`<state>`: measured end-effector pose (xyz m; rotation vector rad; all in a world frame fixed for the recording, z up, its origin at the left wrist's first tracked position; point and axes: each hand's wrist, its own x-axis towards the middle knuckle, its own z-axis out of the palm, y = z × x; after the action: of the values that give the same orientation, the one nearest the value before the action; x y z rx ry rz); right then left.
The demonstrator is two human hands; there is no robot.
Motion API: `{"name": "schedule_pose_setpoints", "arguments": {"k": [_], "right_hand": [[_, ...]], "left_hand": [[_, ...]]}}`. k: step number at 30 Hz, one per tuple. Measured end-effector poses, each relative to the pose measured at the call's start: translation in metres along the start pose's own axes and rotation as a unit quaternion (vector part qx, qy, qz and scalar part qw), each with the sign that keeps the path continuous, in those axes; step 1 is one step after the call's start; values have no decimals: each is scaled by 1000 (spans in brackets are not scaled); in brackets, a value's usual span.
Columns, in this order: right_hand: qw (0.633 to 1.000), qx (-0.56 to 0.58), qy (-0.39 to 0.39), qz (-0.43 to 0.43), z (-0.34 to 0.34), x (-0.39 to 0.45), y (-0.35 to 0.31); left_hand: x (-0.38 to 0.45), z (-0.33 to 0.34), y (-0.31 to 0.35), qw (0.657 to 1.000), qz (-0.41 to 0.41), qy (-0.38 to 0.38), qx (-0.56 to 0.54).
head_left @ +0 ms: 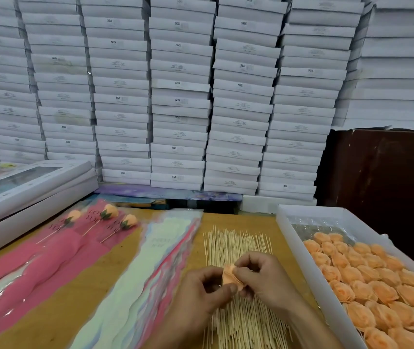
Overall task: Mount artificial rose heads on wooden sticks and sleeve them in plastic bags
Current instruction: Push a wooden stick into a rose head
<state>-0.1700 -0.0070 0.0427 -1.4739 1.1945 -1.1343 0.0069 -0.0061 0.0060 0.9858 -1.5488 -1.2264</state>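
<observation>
Both hands meet over the spread of wooden sticks [238, 278] lying on the desk [57, 311], and between them sits one peach rose head [231, 277] — held off the surface, directly above the middle of the stick pile. The left hand [201, 290] pinches the rose head from its near-left side, thumb curled onto the petals; the right hand [261, 275] grips it from the far-right side with bent fingers [245, 267]. Whether a stick is already caught in either hand cannot be told.

The sticks run lengthwise away from the person, so their long axis passes straight under the rose head. The next move likely depends on lifting one stick and lining its tip up with the flower's base; the right hand looks marginally nearer the pile's far tips.

To the right of the sticks stands the white tray [299, 250] of rose heads [367, 280]; to the left — the stack of plastic bags [155, 260].
</observation>
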Motion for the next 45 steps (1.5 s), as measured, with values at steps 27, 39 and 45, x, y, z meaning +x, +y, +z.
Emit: {"name": "schedule_pose_setpoints", "arguments": {"k": [27, 39, 45], "right_hand": [[856, -475, 86, 183, 46, 87, 3], [964, -251, 58, 68, 9, 35, 0], [993, -105, -31, 42, -5, -12, -17]], "left_hand": [[3, -15, 6, 967, -7, 213, -140], [10, -18, 7, 942, -50, 248, -219], [16, -17, 18, 912, -71, 230, -333]]}}
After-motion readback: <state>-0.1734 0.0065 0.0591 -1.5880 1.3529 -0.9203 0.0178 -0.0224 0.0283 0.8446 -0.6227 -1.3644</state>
